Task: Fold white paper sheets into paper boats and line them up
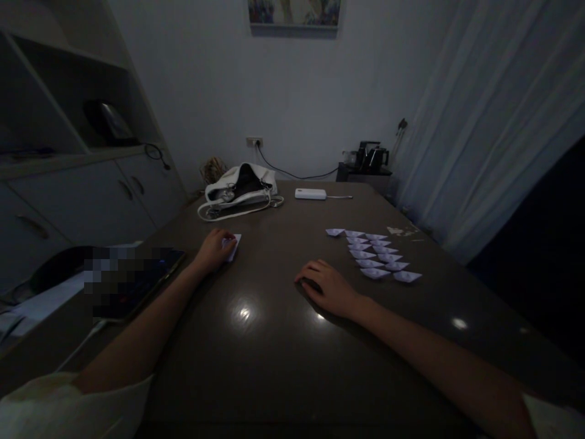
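Observation:
My left hand point(214, 251) is closed over some white paper point(234, 245) on the dark table. The fingers cover much of the paper, so I cannot tell how many pieces lie there. Nearer the middle, my right hand point(327, 286) rests on the tabletop with nothing in it, fingers loosely bent and the thumb apart from them. To its right, several small folded paper boats point(375, 273) stand in two close rows, with one boat point(335, 232) at the far left end.
A white handbag point(242, 189) lies at the back left, and a white power bank point(311, 194) with a short cable is at the back. A tablet-like device point(137, 283) sits beside my left forearm. Paper scraps point(402, 231) lie near the right edge. Beyond stands a kettle point(376, 157).

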### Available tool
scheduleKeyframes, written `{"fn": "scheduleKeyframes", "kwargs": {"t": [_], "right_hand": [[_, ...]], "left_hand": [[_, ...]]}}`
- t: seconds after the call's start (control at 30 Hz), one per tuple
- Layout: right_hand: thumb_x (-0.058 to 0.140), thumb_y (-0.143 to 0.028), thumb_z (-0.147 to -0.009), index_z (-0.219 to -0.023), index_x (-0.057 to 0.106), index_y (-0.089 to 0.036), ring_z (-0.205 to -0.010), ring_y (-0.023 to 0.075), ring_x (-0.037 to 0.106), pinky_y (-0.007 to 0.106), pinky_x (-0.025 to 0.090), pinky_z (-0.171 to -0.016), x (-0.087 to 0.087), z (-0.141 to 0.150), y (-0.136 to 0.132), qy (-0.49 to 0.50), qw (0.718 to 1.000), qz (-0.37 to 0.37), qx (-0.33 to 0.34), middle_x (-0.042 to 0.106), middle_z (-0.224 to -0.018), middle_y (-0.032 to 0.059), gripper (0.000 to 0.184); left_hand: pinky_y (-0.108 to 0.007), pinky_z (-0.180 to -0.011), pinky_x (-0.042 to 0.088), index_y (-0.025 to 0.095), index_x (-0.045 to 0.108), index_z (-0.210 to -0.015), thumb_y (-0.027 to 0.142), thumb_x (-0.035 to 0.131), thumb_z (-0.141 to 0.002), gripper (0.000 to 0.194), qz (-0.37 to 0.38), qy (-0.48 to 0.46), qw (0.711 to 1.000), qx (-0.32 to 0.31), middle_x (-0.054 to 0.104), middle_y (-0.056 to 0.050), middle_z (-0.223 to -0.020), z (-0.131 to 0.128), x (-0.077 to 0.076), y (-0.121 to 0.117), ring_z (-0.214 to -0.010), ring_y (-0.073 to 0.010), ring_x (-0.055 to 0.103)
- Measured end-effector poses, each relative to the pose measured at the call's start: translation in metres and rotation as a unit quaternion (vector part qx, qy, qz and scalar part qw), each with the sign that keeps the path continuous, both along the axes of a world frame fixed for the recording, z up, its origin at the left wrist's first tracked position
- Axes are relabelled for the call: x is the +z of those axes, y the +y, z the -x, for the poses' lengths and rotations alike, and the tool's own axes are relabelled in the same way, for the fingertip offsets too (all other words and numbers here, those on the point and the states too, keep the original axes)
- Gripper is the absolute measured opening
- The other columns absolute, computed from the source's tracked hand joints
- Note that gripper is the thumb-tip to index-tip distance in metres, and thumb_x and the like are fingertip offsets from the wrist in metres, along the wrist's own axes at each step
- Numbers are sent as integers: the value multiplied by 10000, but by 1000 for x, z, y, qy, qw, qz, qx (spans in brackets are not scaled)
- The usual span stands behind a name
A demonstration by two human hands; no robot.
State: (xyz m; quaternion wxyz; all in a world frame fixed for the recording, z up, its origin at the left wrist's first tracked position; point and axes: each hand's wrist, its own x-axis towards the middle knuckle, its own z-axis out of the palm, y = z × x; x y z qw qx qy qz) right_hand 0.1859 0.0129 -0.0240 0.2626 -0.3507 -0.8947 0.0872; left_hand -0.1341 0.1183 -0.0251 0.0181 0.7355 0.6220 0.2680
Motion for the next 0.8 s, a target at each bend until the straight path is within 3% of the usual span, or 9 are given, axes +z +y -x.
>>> {"fn": "scheduleKeyframes", "kwargs": {"t": [0.63,0.8], "right_hand": [[500,-122,-866,-1001,627,-191,-949,184,529,332,407,-849,-3,0,1,-2,1000,-5,-2,606,-979,66,198],[505,-122,-863,-996,632,-191,-947,184,531,332,408,-856,-3,-1,1,0,1000,-4,0,605,-974,64,197]], "left_hand": [[-374,-855,491,186,677,-946,326,485,-750,309,-15,-20,1000,-10,716,-87,-976,6,7,-4,-934,-268,648],[-328,-741,516,202,686,-932,230,467,-766,276,-36,36,999,-9,714,-71,-913,7,21,-13,-808,-239,661]]}}
